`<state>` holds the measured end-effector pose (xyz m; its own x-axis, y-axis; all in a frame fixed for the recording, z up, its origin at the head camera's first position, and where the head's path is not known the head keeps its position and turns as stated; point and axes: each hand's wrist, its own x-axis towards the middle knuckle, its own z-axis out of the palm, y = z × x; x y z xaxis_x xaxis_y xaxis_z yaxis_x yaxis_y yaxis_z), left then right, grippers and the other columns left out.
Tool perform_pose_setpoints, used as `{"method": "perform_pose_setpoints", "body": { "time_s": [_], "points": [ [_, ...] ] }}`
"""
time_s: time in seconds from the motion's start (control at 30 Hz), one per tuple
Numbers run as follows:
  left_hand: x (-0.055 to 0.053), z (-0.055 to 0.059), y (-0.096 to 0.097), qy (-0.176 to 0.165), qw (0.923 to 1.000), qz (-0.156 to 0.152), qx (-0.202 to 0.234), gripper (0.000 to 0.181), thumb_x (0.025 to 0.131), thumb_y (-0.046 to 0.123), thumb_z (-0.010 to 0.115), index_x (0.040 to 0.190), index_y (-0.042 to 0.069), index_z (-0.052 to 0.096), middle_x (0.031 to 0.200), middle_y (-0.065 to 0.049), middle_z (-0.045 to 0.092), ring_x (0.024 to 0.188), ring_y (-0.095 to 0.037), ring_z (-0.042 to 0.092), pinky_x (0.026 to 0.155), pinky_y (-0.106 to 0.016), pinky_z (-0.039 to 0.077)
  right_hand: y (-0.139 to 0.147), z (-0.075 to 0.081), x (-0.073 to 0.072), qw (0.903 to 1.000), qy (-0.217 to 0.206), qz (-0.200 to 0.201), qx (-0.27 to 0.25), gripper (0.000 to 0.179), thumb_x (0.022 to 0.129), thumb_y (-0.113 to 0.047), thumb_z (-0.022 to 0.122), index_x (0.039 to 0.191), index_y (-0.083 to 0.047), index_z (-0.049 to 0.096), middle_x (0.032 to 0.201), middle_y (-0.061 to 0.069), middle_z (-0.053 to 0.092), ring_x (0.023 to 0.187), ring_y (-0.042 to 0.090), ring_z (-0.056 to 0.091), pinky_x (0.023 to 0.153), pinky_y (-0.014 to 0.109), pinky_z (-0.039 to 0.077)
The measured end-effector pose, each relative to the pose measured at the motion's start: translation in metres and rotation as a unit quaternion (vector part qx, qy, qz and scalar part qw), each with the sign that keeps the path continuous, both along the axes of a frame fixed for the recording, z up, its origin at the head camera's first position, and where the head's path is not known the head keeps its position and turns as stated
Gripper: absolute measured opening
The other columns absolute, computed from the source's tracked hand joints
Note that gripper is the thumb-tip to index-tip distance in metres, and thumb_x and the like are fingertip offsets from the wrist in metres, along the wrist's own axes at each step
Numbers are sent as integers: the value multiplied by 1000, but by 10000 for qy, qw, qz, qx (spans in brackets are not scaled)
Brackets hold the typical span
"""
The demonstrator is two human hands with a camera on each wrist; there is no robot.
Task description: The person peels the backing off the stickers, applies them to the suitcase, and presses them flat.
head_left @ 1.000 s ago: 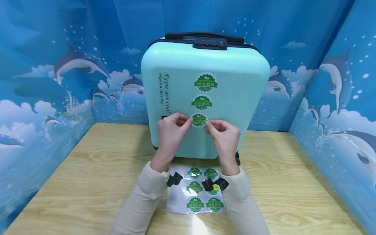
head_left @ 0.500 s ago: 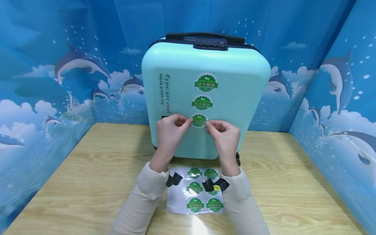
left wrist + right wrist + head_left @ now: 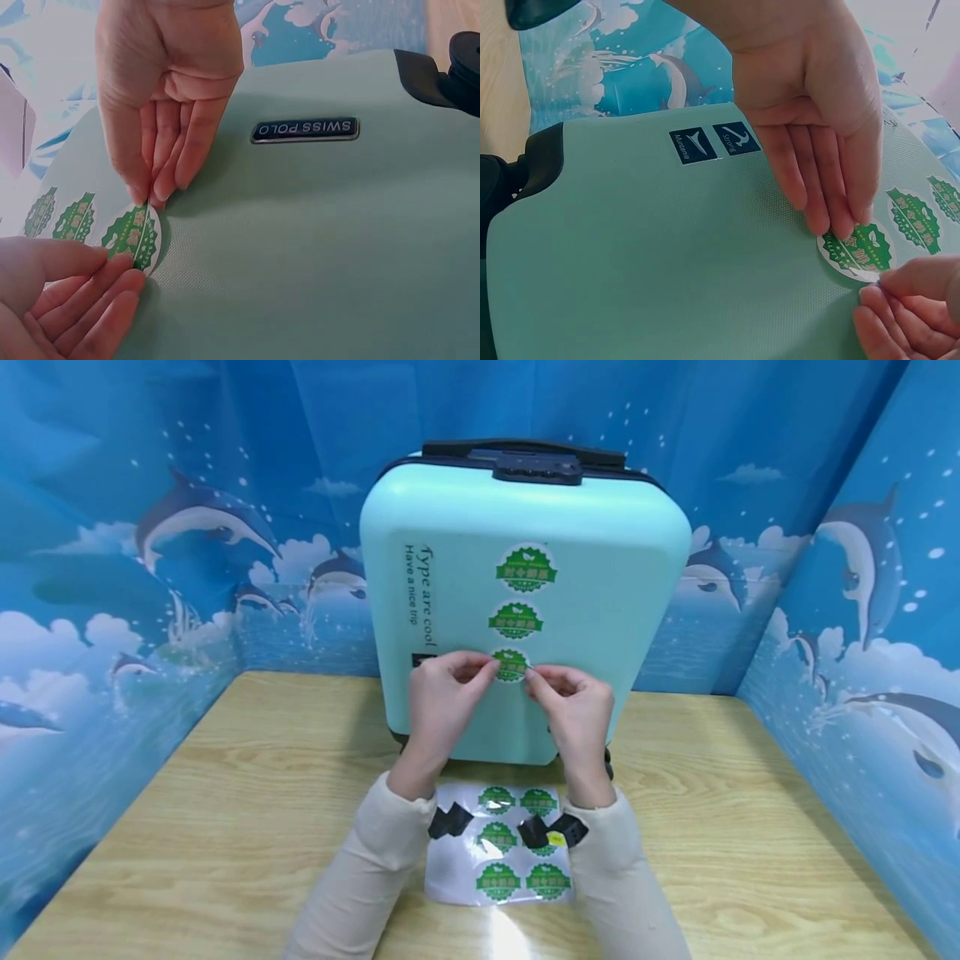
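Observation:
A round green-and-white sticker [image 3: 512,667] lies against the front of the mint-green suitcase [image 3: 585,577], lowest in a column below two similar stickers. My left hand [image 3: 447,697] pinches its left edge between thumb and forefinger. At the opposite edge, my right hand [image 3: 573,706] pinches the sticker the same way. The left wrist view shows the left hand [image 3: 169,97] above the sticker [image 3: 133,234] and the right hand [image 3: 67,300] below it, with a crease line across the sticker. In the right wrist view, the sticker's rim [image 3: 864,276] bends up near the left fingertips.
Below the suitcase, a sheet of several more stickers [image 3: 465,885] lies on the wooden table [image 3: 225,827], partly covered by the wrist cameras. A black handle [image 3: 525,446] tops the suitcase. Blue dolphin-print curtains [image 3: 300,460] stand behind and at both sides.
My left hand has shifted slightly right, its fingertips now further over the sticker's left edge. The right hand stays at the right edge.

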<state>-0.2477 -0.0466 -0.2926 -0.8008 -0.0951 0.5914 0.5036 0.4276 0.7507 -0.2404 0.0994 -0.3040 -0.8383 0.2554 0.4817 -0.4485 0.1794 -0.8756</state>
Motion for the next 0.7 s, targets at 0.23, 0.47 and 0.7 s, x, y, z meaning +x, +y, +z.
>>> {"method": "perform_pose_setpoints", "body": {
  "time_s": [0.23,0.47,0.7],
  "points": [
    [-1,-2,6,-48,9993,-256,270,13,85,17,70,88,5,74,82,-4,72,69,-10,66,62,-23,55,1,1,0,10000,13,67,-15,17,81,-13,75,86,3,72,76,18,70,63,10,67,63,26,57],
    [-1,-1,11,-169,9983,-415,372,13,86,18,70,88,6,74,83,-2,72,69,-8,66,62,-22,55,-4,13,11,9999,-149,74,19,15,83,-6,71,88,8,71,78,23,69,62,6,66,62,21,56],
    [-1,1,16,-201,9979,-457,416,13,86,17,70,89,6,74,83,-3,73,69,-8,66,59,-22,54,-7,21,19,9997,-116,185,-91,14,83,-1,70,88,11,69,80,27,68,62,7,66,64,22,57]
  ]
}}
